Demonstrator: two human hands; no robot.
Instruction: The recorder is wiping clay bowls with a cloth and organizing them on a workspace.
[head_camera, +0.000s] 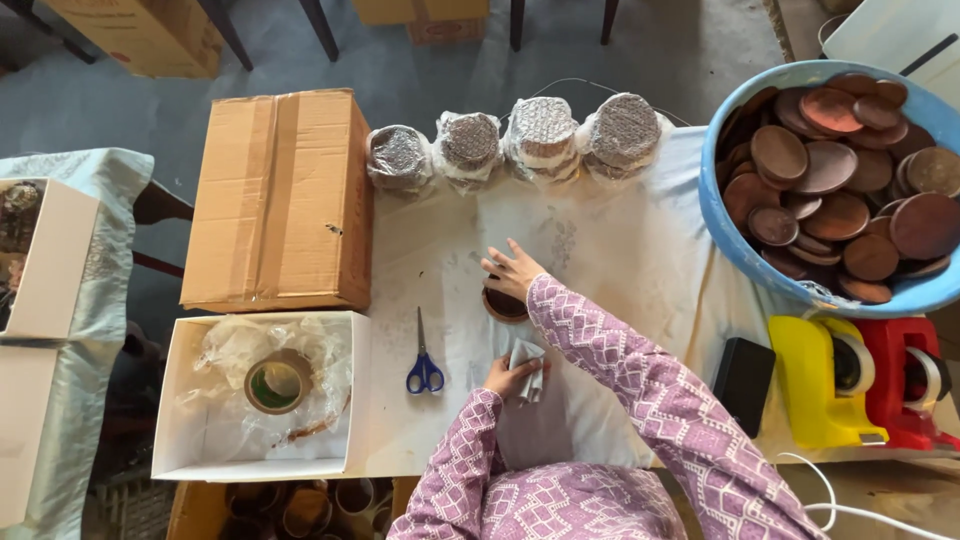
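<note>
Now the right hand (512, 270) lies flat, fingers spread, on top of a small brown cup (503, 304) in the middle of the white table (620, 250). Just near it, the left hand (510, 377) pinches a little white cloth (528, 356). Blue scissors (424, 358) lie to the left.

White-clothed table (620, 250), blue-handled scissors (424, 360)

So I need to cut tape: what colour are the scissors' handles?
Blue, on the scissors left of the left hand; head view.
</note>
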